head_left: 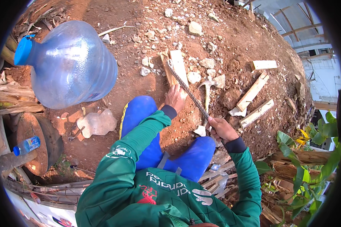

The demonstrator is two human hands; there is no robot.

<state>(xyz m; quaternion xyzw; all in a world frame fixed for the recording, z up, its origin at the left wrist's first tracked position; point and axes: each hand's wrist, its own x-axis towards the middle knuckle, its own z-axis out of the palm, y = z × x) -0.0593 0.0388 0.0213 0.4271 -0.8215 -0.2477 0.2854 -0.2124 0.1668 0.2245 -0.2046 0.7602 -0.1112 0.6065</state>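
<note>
My right hand (222,129) is closed around the near end of a ribbed steel bar (195,99), which slants away to the far left. The bar's far tip lies against two short pieces of wood, a darker one (166,70) and a paler one (179,67), on the dirt. At their near end my left hand (175,97) is closed, gripping the wood close beside the bar; its fingertips are partly hidden. Just right of the bar lies a claw hammer (207,94), its head away from me and its handle partly behind the bar.
A large blue water jug (74,64) lies at the left. Below it are a flat stone (97,123), a log stump (38,140) and a small bottle (27,146). Loose wood blocks (253,90) lie to the right. Stones (195,28) dot the ground; leafy plants (303,151) grow at lower right.
</note>
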